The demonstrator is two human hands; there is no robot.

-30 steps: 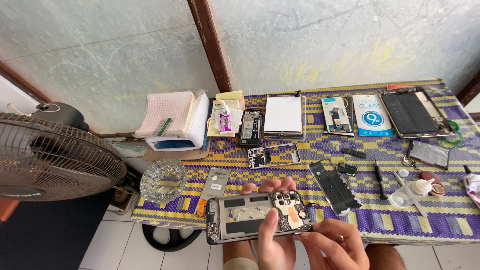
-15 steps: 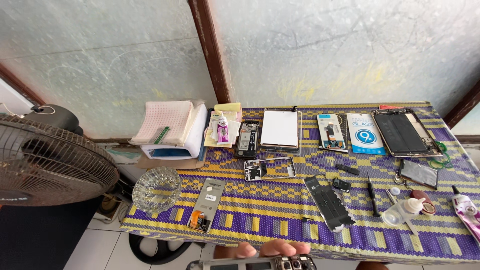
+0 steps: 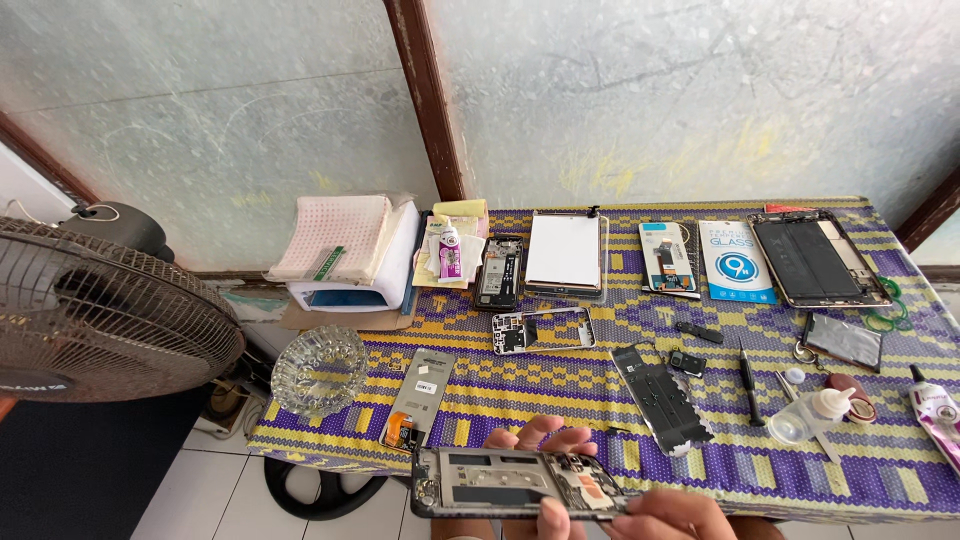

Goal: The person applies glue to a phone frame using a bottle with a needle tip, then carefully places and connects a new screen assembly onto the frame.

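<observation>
At the bottom centre of the frame, the left hand [image 3: 540, 437] and right hand [image 3: 655, 515] each keep a closed grip on an opened phone [image 3: 510, 483], held level just in front of the tabletop [image 3: 600, 385]. A purple and yellow woven mat covers it, strewn with phone parts. A glass ashtray [image 3: 318, 370] sits at lower left, a fan [image 3: 100, 310] stands at far left, and frosted panes [image 3: 650, 90] fill the top.

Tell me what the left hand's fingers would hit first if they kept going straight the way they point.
The left hand holds the opened phone frame, fingers pointing away across the patterned mat. Straight on, they would likely first meet the small metal mid-frame; depth is hard to judge, so this is uncertain.
</observation>
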